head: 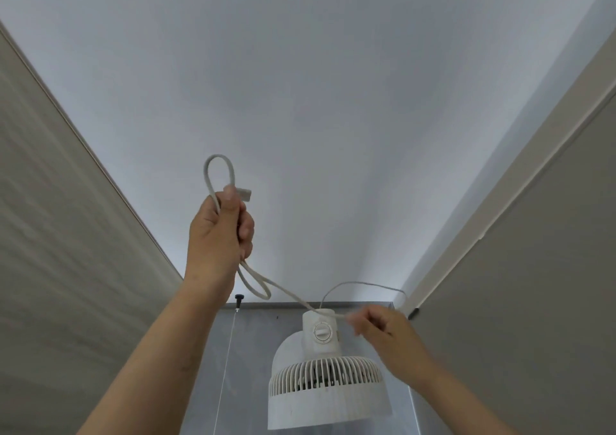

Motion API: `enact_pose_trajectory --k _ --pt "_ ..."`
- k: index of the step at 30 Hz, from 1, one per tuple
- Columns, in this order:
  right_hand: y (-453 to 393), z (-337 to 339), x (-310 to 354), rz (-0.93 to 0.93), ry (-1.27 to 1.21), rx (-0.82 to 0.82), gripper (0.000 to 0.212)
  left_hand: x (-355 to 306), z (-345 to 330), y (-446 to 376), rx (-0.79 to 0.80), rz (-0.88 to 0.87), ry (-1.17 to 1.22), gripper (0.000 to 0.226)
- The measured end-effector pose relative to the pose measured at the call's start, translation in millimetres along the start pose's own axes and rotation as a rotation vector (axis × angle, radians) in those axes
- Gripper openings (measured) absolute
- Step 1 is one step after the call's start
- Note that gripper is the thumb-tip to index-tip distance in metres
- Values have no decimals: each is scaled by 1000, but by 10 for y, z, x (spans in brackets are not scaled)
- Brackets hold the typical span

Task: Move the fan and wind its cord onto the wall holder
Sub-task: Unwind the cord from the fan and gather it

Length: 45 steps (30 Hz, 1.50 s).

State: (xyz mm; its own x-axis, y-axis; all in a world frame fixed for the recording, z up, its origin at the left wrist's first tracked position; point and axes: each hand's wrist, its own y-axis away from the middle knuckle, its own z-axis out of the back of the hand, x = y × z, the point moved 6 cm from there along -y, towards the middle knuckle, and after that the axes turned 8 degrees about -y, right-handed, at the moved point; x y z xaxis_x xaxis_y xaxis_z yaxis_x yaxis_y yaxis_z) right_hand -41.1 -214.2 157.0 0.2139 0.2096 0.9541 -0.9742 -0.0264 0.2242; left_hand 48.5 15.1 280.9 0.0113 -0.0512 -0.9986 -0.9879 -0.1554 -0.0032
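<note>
Fan (325,381) grille down, axis vertical; both hands (218,231) (388,334) clasp cord (283,293)

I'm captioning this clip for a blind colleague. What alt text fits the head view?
Seen from below, the left hand holds up loops of a white fan cord with its plug, while the right hand pinches the cord beside a white fan mounted high on a grey wall.

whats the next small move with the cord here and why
Probably the right hand feeds its pinched stretch of cord up to the left hand for another loop. The left hand already holds folded loops with the plug, while slack hangs between the hands above the fan.
</note>
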Motion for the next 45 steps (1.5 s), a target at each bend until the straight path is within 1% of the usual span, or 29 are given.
enact_pose_trajectory --k 2,4,7,9,11,12,14,16,18,20,23,25,28,29,32,34,35,37,40,43,45 --pt "-68 52 238 64 -13 -59 33 14 -51 41 12 -29 -73 32" --pt "-116 80 521 127 -34 -89 34 8 -124 96 46 -95 -180 35" --pt "-164 67 949 230 -92 -99 35 58 -279 180 150 -223 -379 51" --pt "-202 28 1203 268 -118 -78 36 151 -386 213 256 -221 -439 53" --pt "-238 -28 1424 284 -114 -42 38 231 -484 260 372 -184 -439 55" --pt "-253 -50 1516 288 -105 -26 40 254 -518 285 403 -171 -439 58" --pt "-280 -75 1654 283 -91 5 42 249 -522 311 366 -178 -439 54" --pt "-296 -75 1743 258 -46 32 45 210 -472 305 253 -191 -435 52" --pt "-311 -48 1790 233 60 24 47 198 -397 283 160 -182 -429 51" --pt "-320 -12 1809 203 168 9 48 183 -354 277 138 -184 -464 44" --pt "-309 6 1784 136 256 42 49 184 -332 277 131 -212 -484 40" --pt "-291 -11 1758 98 244 72 49 196 -347 277 146 -241 -493 28" --pt "-275 -26 1749 102 175 81 50 221 -413 284 205 -265 -546 9" --pt "-273 -25 1746 105 160 80 50 230 -428 285 226 -267 -559 7" --pt "-268 6 1726 96 106 91 46 251 -461 302 299 -323 -593 16" --pt "-262 29 1715 106 19 122 42 242 -469 318 317 -351 -614 14" --pt "-260 46 1703 123 -8 131 39 242 -457 311 310 -317 -599 18" --pt "-245 89 1629 168 -14 124 35 234 -416 260 295 -196 -467 26" --pt "-178 95 1360 215 -15 110 33 228 -355 177 244 -16 -145 32" --pt "-92 51 975 196 -2 87 33 266 -316 130 187 145 160 33" --pt "-50 -4 695 180 64 84 33 271 -292 107 154 215 350 33"
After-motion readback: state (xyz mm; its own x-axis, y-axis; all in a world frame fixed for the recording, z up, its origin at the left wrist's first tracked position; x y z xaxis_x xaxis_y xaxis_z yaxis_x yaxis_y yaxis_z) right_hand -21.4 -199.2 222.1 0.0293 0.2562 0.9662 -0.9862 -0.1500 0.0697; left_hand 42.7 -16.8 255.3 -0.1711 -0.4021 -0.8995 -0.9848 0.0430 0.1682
